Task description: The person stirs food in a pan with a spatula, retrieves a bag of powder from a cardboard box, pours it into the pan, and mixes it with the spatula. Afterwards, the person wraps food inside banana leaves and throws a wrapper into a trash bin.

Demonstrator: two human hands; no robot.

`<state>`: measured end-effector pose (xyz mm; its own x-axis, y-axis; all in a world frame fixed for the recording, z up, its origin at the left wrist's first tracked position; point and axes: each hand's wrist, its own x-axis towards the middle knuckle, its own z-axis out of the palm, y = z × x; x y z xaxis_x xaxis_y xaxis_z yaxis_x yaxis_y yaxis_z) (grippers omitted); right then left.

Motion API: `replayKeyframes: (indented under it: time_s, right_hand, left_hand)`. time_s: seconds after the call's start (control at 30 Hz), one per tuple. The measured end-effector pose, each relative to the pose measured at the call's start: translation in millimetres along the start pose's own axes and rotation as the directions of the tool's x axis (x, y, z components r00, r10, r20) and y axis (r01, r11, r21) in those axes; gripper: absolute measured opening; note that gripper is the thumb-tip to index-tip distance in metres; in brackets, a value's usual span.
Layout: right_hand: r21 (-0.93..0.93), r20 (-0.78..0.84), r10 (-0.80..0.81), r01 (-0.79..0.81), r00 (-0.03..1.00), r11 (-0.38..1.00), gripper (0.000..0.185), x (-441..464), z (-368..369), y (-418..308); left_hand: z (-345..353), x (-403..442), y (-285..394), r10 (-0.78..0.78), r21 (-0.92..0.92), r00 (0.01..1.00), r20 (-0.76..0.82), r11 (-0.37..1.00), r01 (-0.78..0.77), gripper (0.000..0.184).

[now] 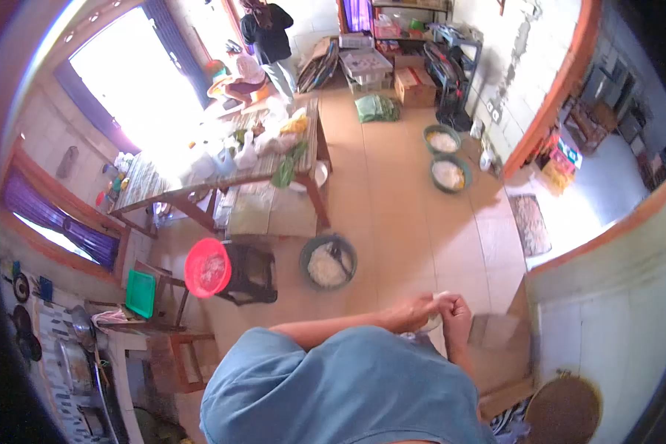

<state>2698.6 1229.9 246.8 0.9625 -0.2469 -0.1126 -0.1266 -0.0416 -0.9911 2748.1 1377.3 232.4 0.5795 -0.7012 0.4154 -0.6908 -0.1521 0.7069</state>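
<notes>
My left hand (419, 311) and my right hand (455, 307) meet in front of my body, to the right of the middle of the view. Both are closed, with the fingers drawn together and the fingertips touching or nearly so. A small pale bit shows between them, too small to name. Something whitish, partly covered by my arms, lies below the hands. The nearest vessel is a dark green basin (320, 272) on the floor ahead to the left, holding what looks like white rice and a dark spoon or scoop.
A red basin (197, 268) rests on a black stool (253, 288). Two more green basins (459, 189) with white food stand by the right wall. A long table (174, 177) carries bags and leaves. Two people (272, 44) are near the bright doorway. Cardboard (493, 331) lies beside me.
</notes>
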Motion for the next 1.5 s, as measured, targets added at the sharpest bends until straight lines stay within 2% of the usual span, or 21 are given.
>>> replayKeyframes:
  time_s: [0.03, 0.07, 0.13, 0.17, 0.2, 0.3, 0.4, 0.5, 0.6, 0.7, 0.8, 0.9, 0.97, 1.03, 1.07, 1.17, 1.27, 1.37, 1.4, 1.43, 1.5]
  right_hand:
    - [0.052, 0.036, 0.065, -0.067, 0.997, 0.996, 0.005, 35.2, -2.3, -5.2]
    - [0.115, 0.104, 0.049, -0.061, 0.993, 0.991, 0.009, 71.0, 1.1, 1.4]
    - [0.042, 0.279, 0.106, -0.123, 0.954, 0.992, 0.015, 142.2, 5.9, 0.0]
    - [-0.005, 0.365, 0.146, -0.155, 0.919, 0.988, 0.018, 170.0, 13.8, -9.6]
    - [0.070, 0.488, 0.136, -0.194, 0.862, 0.978, 0.028, 199.1, 22.5, -21.5]
    - [-0.230, 0.669, -0.030, 0.246, 0.743, 0.942, 0.030, 281.2, 60.8, -35.1]
    - [-0.315, 0.688, 0.044, 0.244, 0.724, 0.917, 0.025, 354.3, 112.9, -41.6]
    - [-0.303, 0.683, 0.159, 0.080, 0.713, 0.950, 0.022, 423.7, 164.7, -51.9]
    - [-0.380, 0.536, 0.124, 0.108, 0.835, 0.919, 0.018, 492.3, 205.0, -27.7]
    - [-0.484, 0.484, -0.175, 0.429, 0.857, 0.763, 0.016, 542.2, 237.7, -45.1]
    - [-0.377, 0.511, -0.240, 0.466, 0.826, 0.801, 0.015, 591.9, 269.7, -60.4]
    - [-0.166, 0.659, -0.096, 0.269, 0.746, 0.949, 0.012, 641.8, 300.6, -67.8]
    - [-0.021, 0.735, 0.074, -0.087, 0.674, 0.996, 0.012, 669.0, 331.5, -81.5]
    - [0.000, 0.817, 0.239, -0.414, 0.525, 0.910, 0.012, 703.1, 359.5, -79.6]
    - [0.028, 0.815, 0.236, -0.443, 0.530, 0.896, 0.012, 712.6, 380.7, -87.0]
    - [-0.052, 0.840, 0.247, -0.382, 0.483, 0.923, 0.010, 746.5, 438.0, -102.1]
    - [-0.144, 0.945, 0.218, -0.288, 0.243, 0.947, 0.012, 792.5, 501.0, -120.7]
    - [0.012, 0.986, -0.061, 0.298, 0.153, 0.955, 0.017, 835.8, 572.1, -112.7]
    - [0.159, 0.949, -0.301, 0.685, 0.093, 0.711, 0.020, 848.7, 599.6, -117.3]
    - [0.179, 0.940, -0.331, 0.712, 0.080, 0.679, 0.018, 860.2, 627.9, -115.1]
    - [0.157, 0.943, -0.319, 0.713, 0.097, 0.683, 0.017, 881.3, 683.6, -92.3]
  left_hand:
    - [-4.9, 23.2, -17.7, 0.063, 0.027, 0.998, 0.012, 0.998, -0.063, 0.041]
    - [-19.8, 45.6, -24.7, -0.033, 0.044, 0.999, -0.042, 0.998, 0.035, 0.047]
    - [-50.6, 81.3, -47.3, -0.370, -0.184, 0.919, -0.134, 0.921, 0.344, 0.055]
    - [-61.0, 92.3, -60.2, -0.533, -0.314, 0.832, -0.151, 0.824, 0.471, 0.059]
    - [-69.2, 98.9, -87.8, -0.658, -0.299, 0.731, -0.183, 0.745, 0.596, 0.068]
    - [-122.2, 128.6, -127.0, -0.688, -0.390, 0.654, -0.313, 0.721, 0.573, 0.071]
    - [-159.0, 147.7, -187.9, -0.617, -0.163, 0.670, -0.413, 0.774, 0.612, 0.069]
    - [-197.1, 170.6, -260.3, -0.583, -0.157, 0.656, -0.479, 0.792, 0.590, 0.066]
    - [-240.7, 201.6, -324.1, -0.520, -0.130, 0.662, -0.540, 0.828, 0.545, 0.061]
    - [-300.8, 233.9, -361.6, -0.609, -0.179, 0.655, -0.447, 0.778, 0.602, 0.062]
    - [-349.8, 255.9, -397.9, -0.619, -0.116, 0.669, -0.412, 0.763, 0.635, 0.062]
    - [-394.3, 266.1, -417.9, -0.579, -0.159, 0.703, -0.414, 0.806, 0.570, 0.068]
    - [-417.2, 264.6, -442.6, -0.569, -0.141, 0.661, -0.489, 0.799, 0.584, 0.044]
    - [-439.2, 251.0, -475.8, -0.552, -0.091, 0.656, -0.515, 0.796, 0.599, 0.028]
    - [-452.4, 247.0, -487.7, -0.509, -0.028, 0.646, -0.568, 0.797, 0.603, 0.014]
    - [-486.5, 235.3, -506.2, -0.443, 0.023, 0.592, -0.673, 0.788, 0.616, 0.016]
    - [-521.7, 236.8, -541.9, -0.496, -0.108, 0.309, -0.812, 0.647, 0.755, 0.016]
    - [-553.3, 241.2, -574.9, -0.416, -0.245, 0.009, -0.909, 0.553, 0.797, 0.014]
    - [-563.8, 242.6, -581.5, -0.364, -0.277, -0.080, -0.928, 0.530, 0.802, 0.014]
    - [-572.9, 242.4, -588.2, -0.306, -0.311, -0.168, -0.937, 0.509, 0.803, 0.014]
    - [-583.5, 228.9, -591.9, -0.397, -0.489, -0.318, -0.861, 0.478, 0.729, 0.010]
